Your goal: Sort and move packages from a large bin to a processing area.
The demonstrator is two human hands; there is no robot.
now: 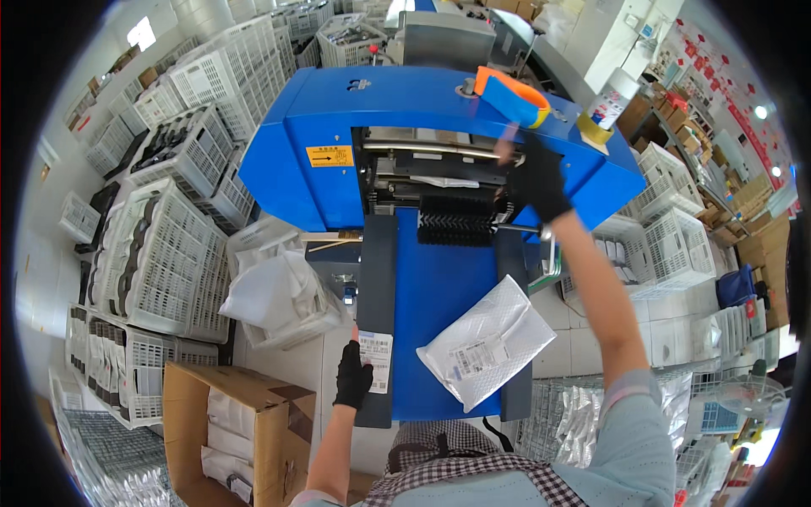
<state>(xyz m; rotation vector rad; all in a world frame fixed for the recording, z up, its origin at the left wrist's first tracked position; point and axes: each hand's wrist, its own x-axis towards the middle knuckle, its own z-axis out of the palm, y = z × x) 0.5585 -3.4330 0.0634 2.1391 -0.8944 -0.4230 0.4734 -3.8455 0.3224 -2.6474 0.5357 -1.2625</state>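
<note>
A blue machine (296,114) with an opening in its front stands ahead of me, and a blue conveyor belt (422,296) runs from it toward my body. My left hand (353,376), in a black fingerless glove, rests at the belt's left rail with one finger stretched forward. It is beside a white printed label sheet (374,359). My right hand (541,173), gloved likewise and smeared by motion, is raised at the right side of the opening, above a black bristle roller (456,221). A silvery padded mailer (507,321) with a label lies tilted on the belt's right side, untouched.
On the machine's top right sit an orange-and-blue tape dispenser (513,97), a yellow tape roll (596,128) and a spray can (614,97). White crates (156,253) crowd the left. Nearby are a cardboard box (270,439) and a crate with white bags (274,291).
</note>
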